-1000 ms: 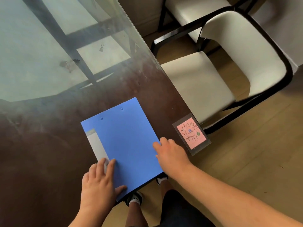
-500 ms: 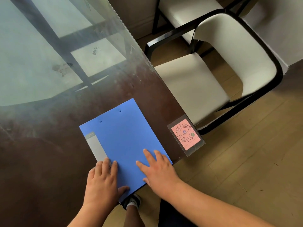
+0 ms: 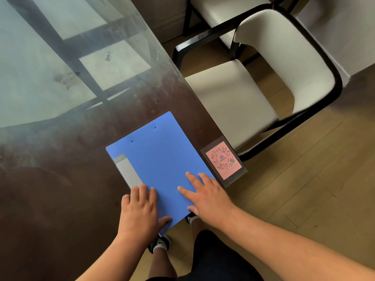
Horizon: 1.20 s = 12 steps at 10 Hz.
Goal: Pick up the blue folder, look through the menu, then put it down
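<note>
Both hands lie on the blue folder (image 3: 160, 165); the left hand (image 3: 142, 213) rests flat at its near-left corner, fingers together on the cover and thumb laid along the near edge, not clenched; the right hand (image 3: 207, 196) is spread open, palm down, over the near-right part, fingers fanned across the cover (whether its thumb hooks under the edge cannot be told). Closed, the folder lies flat and askew near the corner of the glass-topped worktop (image 3: 60, 159), its near corner jutting past the edge; a grey label strip (image 3: 128, 171) runs along its left side. Just beside it to the right sits a pink QR card (image 3: 223, 160) in a clear sleeve; a white-cushioned chair (image 3: 233, 102) stands beyond the worktop's edge.
</note>
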Tool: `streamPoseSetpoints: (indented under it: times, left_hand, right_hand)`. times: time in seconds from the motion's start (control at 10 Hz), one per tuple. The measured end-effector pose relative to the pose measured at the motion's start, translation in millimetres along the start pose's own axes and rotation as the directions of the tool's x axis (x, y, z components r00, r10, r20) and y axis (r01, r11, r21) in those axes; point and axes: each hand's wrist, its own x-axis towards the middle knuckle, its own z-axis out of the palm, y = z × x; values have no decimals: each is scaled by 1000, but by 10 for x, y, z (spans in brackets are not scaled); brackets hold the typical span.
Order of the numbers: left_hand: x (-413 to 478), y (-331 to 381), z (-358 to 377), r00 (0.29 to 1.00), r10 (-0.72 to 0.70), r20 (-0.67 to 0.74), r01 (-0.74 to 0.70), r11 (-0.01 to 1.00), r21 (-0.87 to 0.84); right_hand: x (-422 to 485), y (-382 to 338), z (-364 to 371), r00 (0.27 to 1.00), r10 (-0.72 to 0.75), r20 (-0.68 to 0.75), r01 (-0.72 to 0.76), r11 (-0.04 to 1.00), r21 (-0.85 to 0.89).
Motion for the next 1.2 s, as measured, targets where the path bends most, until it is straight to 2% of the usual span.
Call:
streamPoseSetpoints:
  times: [0.5,0.8,0.9,1.0,1.1,1.2]
  left_hand:
    - [55,22,65,999,30,-37,-30,999,-15]
    - [88,2,90,998,48,-38,-48,999,-6]
    - [81,-94,-4,995,68,-76,-71,997,-36]
    - [43,-304,-208,990,28,-138,-36,998,-54]
    - [101,-697,-624,947,-94,-306,73,994,-77]
    - [124,-1217,-1291,836,-236,-495,170,970,-176]
  right_hand:
    - [-5,58,9,1000,8,-10,-8,1000,-20]
    - [-10,45,-69,999,21,30,-20,999,-41]
    - [68,4,-193,999,-2,35,4,998,-67]
    - [260,-147,-455,1000,-16,19,18,996,-84]
    - [605,-388,-966,987,-61,-149,52,997,-65]
    - [934,-739,-1802,906,-146,-397,128,989,-73]
